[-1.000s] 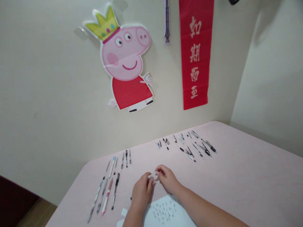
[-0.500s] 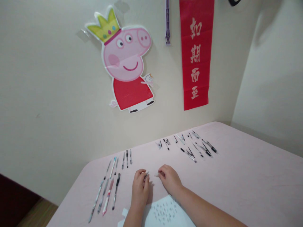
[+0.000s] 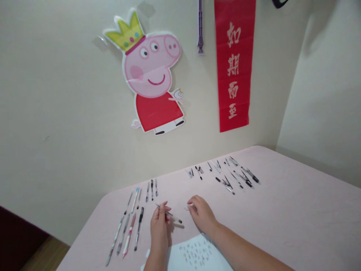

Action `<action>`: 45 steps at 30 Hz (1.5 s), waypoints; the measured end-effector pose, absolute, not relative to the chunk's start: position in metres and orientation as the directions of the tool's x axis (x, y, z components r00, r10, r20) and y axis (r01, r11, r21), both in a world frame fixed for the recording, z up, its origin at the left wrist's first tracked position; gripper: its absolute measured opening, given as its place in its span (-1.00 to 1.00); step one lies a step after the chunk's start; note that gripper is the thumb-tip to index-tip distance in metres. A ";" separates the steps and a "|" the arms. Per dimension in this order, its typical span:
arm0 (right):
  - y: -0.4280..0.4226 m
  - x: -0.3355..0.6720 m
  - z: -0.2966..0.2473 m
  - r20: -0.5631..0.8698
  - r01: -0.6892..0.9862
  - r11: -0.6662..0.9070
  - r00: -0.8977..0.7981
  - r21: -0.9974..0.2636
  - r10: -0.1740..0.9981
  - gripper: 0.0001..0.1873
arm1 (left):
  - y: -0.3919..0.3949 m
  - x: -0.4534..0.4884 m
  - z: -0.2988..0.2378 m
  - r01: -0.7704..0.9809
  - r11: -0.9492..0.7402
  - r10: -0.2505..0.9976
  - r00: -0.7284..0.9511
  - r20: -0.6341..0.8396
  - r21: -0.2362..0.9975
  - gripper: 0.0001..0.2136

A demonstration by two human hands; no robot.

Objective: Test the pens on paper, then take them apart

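Note:
In my left hand (image 3: 159,222) a thin pen refill (image 3: 175,218) is pinched between thumb and fingers. It lies at a slant above the table, its black end down to the right and its narrow tip up to the left. My right hand (image 3: 200,211) rests low on the pink cloth with its fingers curled. At its fingertips is a small clear piece (image 3: 186,208), too faint to name exactly. Below both hands lies a white sheet of paper (image 3: 176,259) with rows of handwriting, partly covered by my forearms.
Several pens (image 3: 129,235) and refills lie in two rows on the left. At the back right, several groups of taken-apart pen parts (image 3: 237,177) are spread out. The pink-covered table (image 3: 296,210) meets the wall, where a pig cutout (image 3: 159,109) and a red banner (image 3: 233,67) hang.
My left hand has moved slightly left and turned, so the refill now shows at full length. My right hand has barely moved; the clear piece at its fingertips looks fainter.

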State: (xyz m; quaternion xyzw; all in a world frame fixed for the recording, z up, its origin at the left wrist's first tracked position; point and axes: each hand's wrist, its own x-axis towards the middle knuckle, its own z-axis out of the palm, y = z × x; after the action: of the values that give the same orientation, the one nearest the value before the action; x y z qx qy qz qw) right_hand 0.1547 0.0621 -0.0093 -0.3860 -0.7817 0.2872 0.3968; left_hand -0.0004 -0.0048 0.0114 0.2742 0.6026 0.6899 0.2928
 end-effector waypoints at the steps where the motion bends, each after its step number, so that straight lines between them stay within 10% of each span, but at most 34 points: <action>1: 0.062 0.154 -0.008 0.403 0.366 0.542 -0.391 -0.757 0.827 -0.87 | -0.003 -0.001 0.010 -0.171 -0.127 0.740 -0.672 -0.021 0.977 -0.60; 14: 0.058 0.151 -0.011 0.352 0.321 0.541 -0.491 -0.777 0.797 -0.66 | -0.002 0.001 0.015 -0.569 -0.068 0.869 -0.437 -0.231 0.820 -0.89; 45: 0.056 0.150 -0.008 0.333 0.219 0.470 -0.462 -0.855 0.822 -0.97 | 0.002 -0.002 0.010 -0.578 -0.080 0.809 -0.514 -0.286 0.812 -0.94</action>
State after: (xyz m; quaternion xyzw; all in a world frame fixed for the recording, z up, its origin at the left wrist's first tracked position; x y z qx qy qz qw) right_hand 0.1496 0.0565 -0.0082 -0.3409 -0.7630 0.3860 0.3907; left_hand -0.0018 0.0018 0.0103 0.1198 0.4808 0.7252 0.4781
